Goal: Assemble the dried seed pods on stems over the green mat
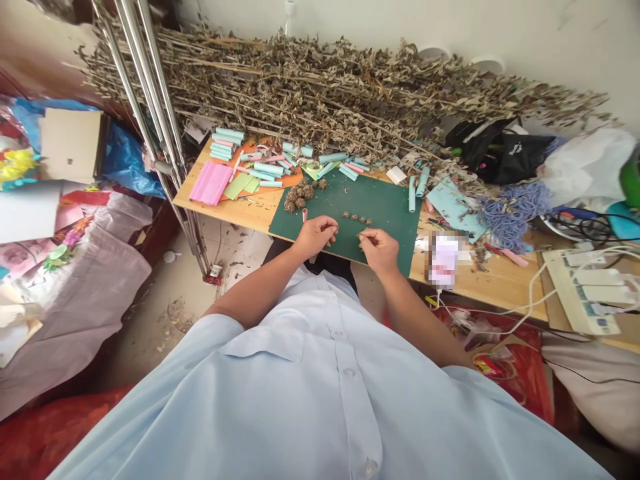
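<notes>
Lt-blue shirt, L hand & R hand at grn mat, fingers pinched together, brn clumps nearby

The mat is dark green, the clumps brown, the shirt plain light blue.

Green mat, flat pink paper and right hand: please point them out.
Green mat [353, 193], head view: bare surface.
Flat pink paper [211, 183], head view: middle.
Right hand [381, 251], head view: back.
</notes>
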Motion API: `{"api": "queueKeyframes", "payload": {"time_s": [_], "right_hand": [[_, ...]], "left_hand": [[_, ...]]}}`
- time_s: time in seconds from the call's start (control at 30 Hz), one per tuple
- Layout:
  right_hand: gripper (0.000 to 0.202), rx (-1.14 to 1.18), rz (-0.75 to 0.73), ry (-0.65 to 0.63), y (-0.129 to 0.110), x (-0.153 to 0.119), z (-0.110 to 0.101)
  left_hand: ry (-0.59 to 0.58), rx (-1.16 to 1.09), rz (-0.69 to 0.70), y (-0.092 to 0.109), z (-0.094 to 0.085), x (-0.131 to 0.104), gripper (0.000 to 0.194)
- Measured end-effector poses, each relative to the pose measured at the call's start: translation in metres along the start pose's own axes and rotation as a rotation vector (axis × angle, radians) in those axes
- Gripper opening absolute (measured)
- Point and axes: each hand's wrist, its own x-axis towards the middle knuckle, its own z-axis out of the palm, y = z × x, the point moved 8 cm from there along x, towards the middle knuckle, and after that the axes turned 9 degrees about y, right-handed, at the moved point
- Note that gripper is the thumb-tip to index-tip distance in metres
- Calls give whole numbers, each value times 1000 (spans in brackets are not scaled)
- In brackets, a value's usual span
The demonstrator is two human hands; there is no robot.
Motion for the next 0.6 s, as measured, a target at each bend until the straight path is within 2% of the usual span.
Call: {"api": "queueKeyframes", "payload": {"time_s": [0.07, 0.17, 0.37, 0.47, 0.6], "right_hand": [[14, -35, -74, -13, 0, -3, -2], [15, -30, -134, -18, 3, -4, 1], [14, 13, -117, -15, 6, -1, 3], [14, 45, -104, -16, 7, -1, 2], [19, 58, -57, -22, 13, -2, 2]], "left_hand": [[4, 255, 163, 13, 6, 3, 8], [-67, 639, 365, 29, 25, 7, 17], [-254, 1163, 435, 34, 51, 17, 29], [-287, 1221, 450, 36, 48, 16, 25], [-169, 1016, 543, 48, 26, -5, 25]]}}
